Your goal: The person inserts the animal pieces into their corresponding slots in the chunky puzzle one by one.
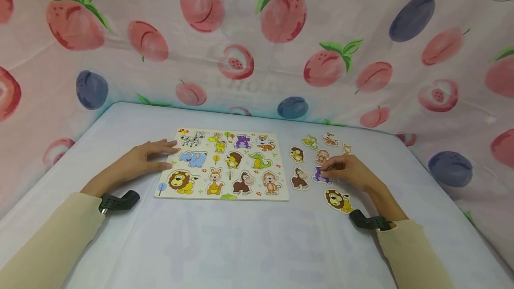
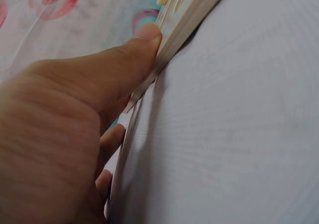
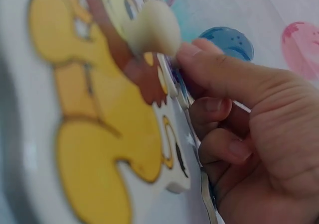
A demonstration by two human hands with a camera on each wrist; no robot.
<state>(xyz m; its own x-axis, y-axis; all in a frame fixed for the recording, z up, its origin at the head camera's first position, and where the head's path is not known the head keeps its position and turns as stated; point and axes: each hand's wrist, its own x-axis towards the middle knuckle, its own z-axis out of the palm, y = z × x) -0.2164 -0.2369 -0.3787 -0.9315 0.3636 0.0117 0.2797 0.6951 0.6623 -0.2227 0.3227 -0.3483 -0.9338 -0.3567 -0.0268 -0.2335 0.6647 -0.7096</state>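
Observation:
A puzzle board with animal pictures lies flat on the table. My left hand is at its left side, thumb and fingertips resting on the edge with the fingers loosely spread. The thumb presses the board's side in the left wrist view. To the right of the board, my right hand pinches a purple hippo puzzle piece between thumb and index finger. Close below that hand is a lion piece, whose pale knob looms large in the right wrist view.
Several loose animal pieces surround the right hand: a hedgehog, a brown gorilla-like piece, a crocodile, a tiger and a monkey. A fruit-patterned cloth stands behind the white table.

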